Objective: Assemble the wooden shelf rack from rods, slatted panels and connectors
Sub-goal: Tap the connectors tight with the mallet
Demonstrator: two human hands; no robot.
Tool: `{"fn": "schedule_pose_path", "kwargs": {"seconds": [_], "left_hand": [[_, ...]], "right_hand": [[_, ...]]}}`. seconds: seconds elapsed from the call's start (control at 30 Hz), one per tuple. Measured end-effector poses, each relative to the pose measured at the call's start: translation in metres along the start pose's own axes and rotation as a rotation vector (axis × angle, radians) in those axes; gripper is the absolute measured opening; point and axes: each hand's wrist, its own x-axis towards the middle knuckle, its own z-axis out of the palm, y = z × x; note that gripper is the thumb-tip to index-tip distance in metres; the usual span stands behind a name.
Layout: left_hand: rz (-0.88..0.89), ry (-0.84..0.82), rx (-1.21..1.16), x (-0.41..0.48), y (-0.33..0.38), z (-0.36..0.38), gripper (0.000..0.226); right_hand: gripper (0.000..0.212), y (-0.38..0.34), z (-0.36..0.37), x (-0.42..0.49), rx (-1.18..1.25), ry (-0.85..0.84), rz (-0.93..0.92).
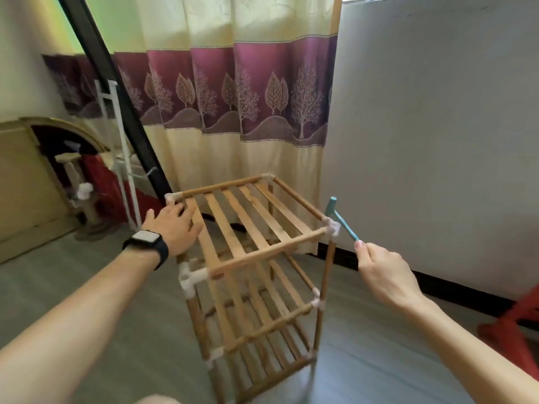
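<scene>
The wooden shelf rack (256,287) stands upright on the floor with three slatted tiers joined by white connectors. My left hand (172,227) rests with fingers spread on the left edge of the top slatted panel (245,217), near the far-left connector (170,197). My right hand (385,272) grips the handle of a small teal hammer (338,215). The hammer head sits just above the near-right top connector (332,227). The front-left connector (188,277) sits below the panel's front rod end, which looks unseated.
A cream and purple curtain (233,97) hangs right behind the rack. A white wall (437,126) with a dark baseboard runs on the right. A black pole (122,106), white frame (122,170) and cat scratching post (84,205) stand left. A red object (513,328) lies right.
</scene>
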Motion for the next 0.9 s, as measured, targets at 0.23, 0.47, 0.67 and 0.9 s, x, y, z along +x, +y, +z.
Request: {"fn": "schedule_pose_path", "kwargs": {"seconds": [0.23, 0.47, 0.67, 0.9], "left_hand": [[0.309, -0.015, -0.358, -0.034, 0.139, -0.007, 0.054], [0.208, 0.143, -0.254, -0.039, 0.183, 0.032, 0.05], [0.21, 0.158, -0.268, -0.04, 0.181, 0.03, 0.051], [0.197, 0.137, -0.27, -0.043, 0.18, 0.028, 0.05]], "right_hand": [[0.046, -0.007, 0.0, -0.026, -0.027, 0.088, -0.119], [0.044, 0.005, -0.007, -0.05, -0.307, -0.052, -0.13], [0.045, -0.012, -0.036, -0.049, -0.271, 0.019, -0.171], [0.037, -0.01, -0.021, -0.054, 0.029, 0.174, -0.267]]}}
